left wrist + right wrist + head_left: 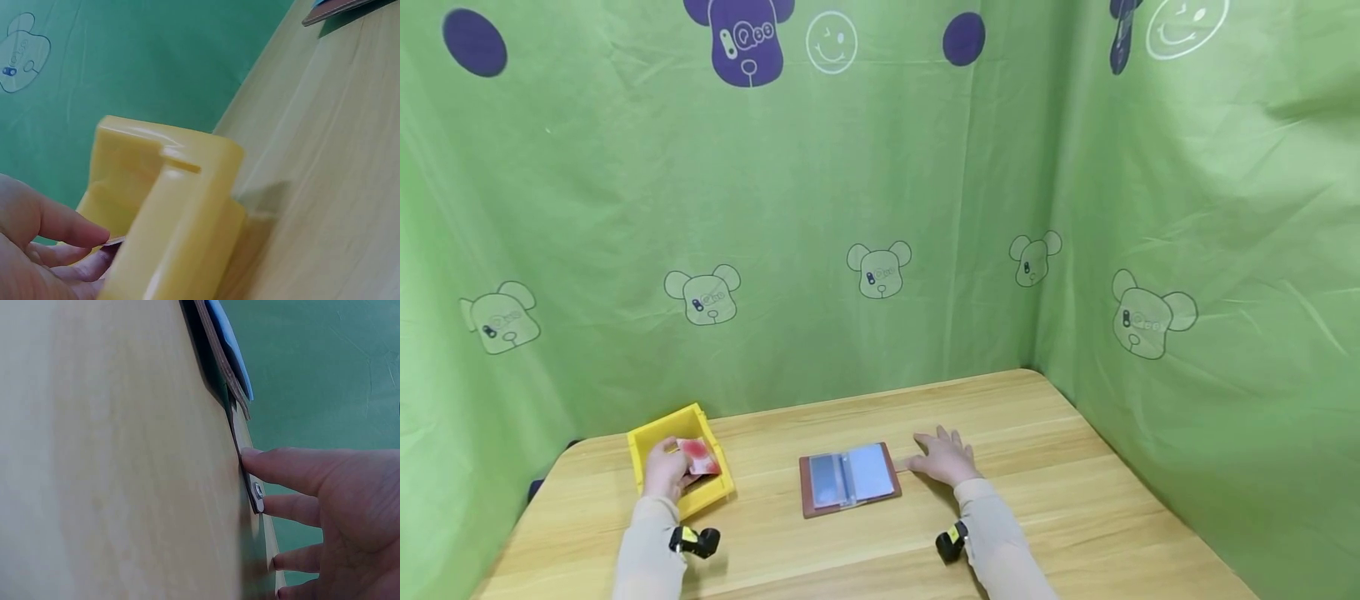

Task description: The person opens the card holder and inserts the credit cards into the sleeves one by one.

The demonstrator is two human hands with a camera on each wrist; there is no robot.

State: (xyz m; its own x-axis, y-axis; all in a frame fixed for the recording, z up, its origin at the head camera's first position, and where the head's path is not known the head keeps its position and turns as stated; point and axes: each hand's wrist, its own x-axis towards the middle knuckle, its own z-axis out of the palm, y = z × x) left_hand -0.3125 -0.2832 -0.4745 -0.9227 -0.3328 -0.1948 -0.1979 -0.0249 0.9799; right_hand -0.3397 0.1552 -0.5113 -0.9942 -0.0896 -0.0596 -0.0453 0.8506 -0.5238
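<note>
My left hand reaches over a yellow plastic bin and pinches a red and white card between thumb and fingers. In the left wrist view only the thin edge of the card shows behind the bin's wall. A brown card holder lies spread out on the table, its clear bluish sleeves facing up. From its right side runs a strap with a metal snap. My right hand has its fingers extended, the thumb touching this strap.
The wooden table reaches back to a green curtain printed with bear heads. More curtain stands along the right side. Small black cameras are strapped to both wrists.
</note>
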